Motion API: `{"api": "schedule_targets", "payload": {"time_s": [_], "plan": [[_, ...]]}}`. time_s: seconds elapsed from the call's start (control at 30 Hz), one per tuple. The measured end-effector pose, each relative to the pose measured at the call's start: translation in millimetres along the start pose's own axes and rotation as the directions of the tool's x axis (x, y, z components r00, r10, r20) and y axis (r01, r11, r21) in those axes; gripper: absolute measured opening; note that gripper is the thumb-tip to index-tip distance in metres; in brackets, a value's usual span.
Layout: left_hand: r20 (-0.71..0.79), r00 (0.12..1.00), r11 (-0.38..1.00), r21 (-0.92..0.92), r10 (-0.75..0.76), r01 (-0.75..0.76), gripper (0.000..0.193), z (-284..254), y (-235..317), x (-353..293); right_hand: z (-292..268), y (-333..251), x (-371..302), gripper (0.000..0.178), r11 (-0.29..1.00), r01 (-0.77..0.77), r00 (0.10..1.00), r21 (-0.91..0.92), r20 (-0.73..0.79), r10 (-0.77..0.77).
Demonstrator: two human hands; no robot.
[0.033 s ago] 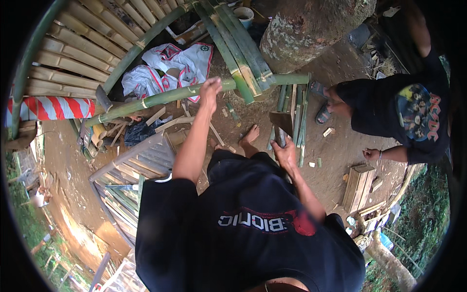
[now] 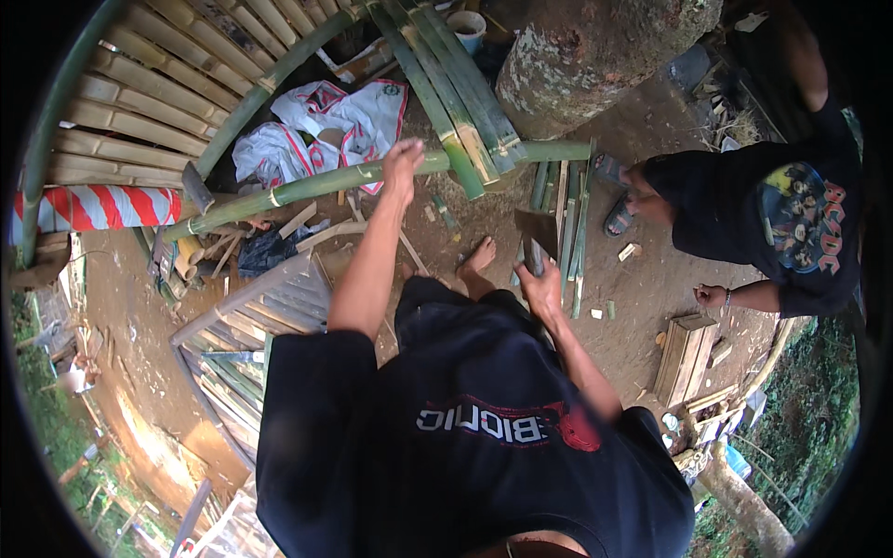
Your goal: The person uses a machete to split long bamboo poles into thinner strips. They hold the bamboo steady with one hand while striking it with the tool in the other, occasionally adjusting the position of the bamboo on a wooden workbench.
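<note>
Left hand (image 2: 402, 160) closed around a green bamboo pole (image 2: 307, 188), gripping it near mid-length. Pole lying roughly level, running from lower left by a red-and-white striped post (image 2: 93, 206) to upper right, where it passes under a bundle of split green slats (image 2: 456, 102) leaning against a mossy trunk (image 2: 586, 56). Right hand (image 2: 542, 284) shut on the handle of a cleaver (image 2: 533, 237), blade up, well apart from the pole. Bare foot (image 2: 479, 256) on the dirt between the 2 hands. White printed sack (image 2: 326, 116) crumpled just behind the pole. Bamboo frame (image 2: 251, 316) flat on the ground to the left. Second person (image 2: 744, 209) in a dark shirt crouched at right, near a small wooden box (image 2: 686, 352).
</note>
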State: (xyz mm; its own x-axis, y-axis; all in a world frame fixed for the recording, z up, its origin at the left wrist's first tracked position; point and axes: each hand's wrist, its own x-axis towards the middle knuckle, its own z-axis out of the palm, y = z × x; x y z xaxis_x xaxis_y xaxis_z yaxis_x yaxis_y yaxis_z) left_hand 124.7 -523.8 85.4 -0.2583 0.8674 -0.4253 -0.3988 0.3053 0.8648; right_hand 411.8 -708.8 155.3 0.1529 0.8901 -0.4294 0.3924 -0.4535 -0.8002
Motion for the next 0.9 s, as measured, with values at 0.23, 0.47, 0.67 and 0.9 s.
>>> {"api": "schedule_targets", "payload": {"time_s": [0.23,0.47,0.67,0.9], "plan": [[0.103,0.992,0.968,0.231,0.074,-0.096,0.013,40.2,-12.7,27.8,8.2,-39.1,36.5,0.034,0.992,-0.113,0.994,0.048,0.009,0.113],[0.144,0.955,0.896,0.333,0.260,-0.295,0.015,45.1,-54.7,31.8,10.3,-32.4,64.3,0.036,0.993,-0.030,0.999,-0.115,-0.017,0.028],[0.059,0.964,0.880,0.396,0.261,-0.262,0.015,48.4,-59.8,26.3,7.3,-58.6,75.7,0.038,0.980,-0.026,0.998,-0.198,0.045,0.036],[-0.019,0.953,0.842,0.473,0.303,-0.258,0.015,49.5,-60.1,20.8,10.0,-68.5,117.3,0.041,0.975,0.121,0.981,-0.186,0.171,-0.090]]}}
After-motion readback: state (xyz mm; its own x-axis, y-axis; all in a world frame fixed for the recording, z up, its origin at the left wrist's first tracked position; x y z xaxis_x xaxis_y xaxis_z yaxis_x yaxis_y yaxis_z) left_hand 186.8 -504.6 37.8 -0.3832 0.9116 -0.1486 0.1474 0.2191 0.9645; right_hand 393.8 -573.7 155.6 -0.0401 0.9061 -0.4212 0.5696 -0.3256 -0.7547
